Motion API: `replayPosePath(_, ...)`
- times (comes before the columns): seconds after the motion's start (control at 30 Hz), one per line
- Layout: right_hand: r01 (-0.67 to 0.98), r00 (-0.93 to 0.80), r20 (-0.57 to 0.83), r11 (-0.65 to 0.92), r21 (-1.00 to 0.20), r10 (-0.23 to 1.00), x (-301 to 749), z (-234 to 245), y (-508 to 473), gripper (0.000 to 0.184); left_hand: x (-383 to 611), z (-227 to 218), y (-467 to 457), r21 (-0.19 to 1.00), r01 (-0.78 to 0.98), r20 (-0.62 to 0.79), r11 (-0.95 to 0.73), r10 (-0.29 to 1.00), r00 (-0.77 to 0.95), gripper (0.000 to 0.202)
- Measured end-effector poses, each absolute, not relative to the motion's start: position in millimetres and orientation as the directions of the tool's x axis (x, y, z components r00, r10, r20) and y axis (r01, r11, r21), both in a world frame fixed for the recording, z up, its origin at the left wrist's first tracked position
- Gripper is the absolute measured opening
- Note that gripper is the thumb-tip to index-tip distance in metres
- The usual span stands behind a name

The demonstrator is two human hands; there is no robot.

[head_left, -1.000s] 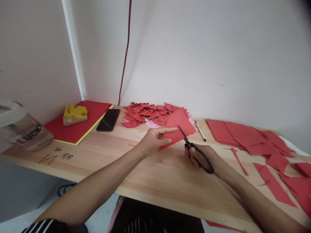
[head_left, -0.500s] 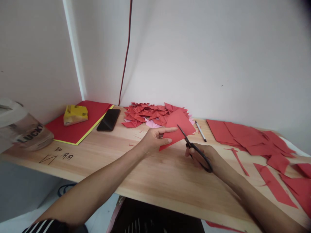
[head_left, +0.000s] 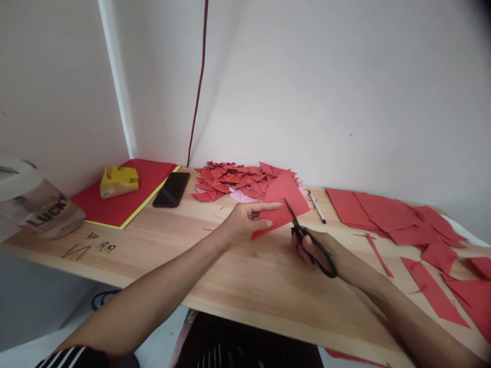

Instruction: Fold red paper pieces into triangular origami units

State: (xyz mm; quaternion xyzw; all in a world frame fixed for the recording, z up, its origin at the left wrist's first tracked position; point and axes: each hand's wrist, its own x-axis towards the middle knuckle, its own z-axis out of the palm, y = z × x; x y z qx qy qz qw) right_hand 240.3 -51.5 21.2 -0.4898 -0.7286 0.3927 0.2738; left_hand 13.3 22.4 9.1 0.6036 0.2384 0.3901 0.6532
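My left hand point(head_left: 247, 221) grips a sheet of red paper point(head_left: 286, 191) between thumb and fingers, raised above the table with its index finger stretched along the sheet. Black scissors point(head_left: 324, 253) are in my right hand point(head_left: 312, 245), fingers curled through the handles. Their blades point up and left, and the tip overlaps the paper close to my left index fingertip. Whether the blades are cutting into the sheet I cannot tell. Behind the paper lies a heap of folded red paper pieces point(head_left: 230, 181), with a few pink ones among them.
Red paper sheets point(head_left: 383, 212) spread over the right side, beside red offcuts point(head_left: 433, 294). A white pen point(head_left: 317, 207) lies near the wall. To the left are a phone point(head_left: 171, 189), a yellow packet point(head_left: 119, 181) on red and yellow sheets point(head_left: 148, 171), and a plastic jug point(head_left: 57, 214).
My right hand and the scissors have shifted slightly right and down. The paper has moved a little to the right; my left hand keeps its hold.
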Motion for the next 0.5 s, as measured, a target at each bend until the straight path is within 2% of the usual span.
replayPosePath(0.23, 0.479, -0.368, 0.03, 0.217, -0.851, 0.929, 244, 16, -47, 0.049, 14, 11, 20, 0.977, -0.21, 0.103, 0.047, 0.757, 0.646, 0.054)
replayPosePath(0.5, 0.526, -0.311, 0.021, 0.19, -0.829, 0.95, 242, 8, -43, 0.051, 15, 15, 17, 0.976, -0.211, 0.094, 0.053, 0.772, 0.629, 0.051)
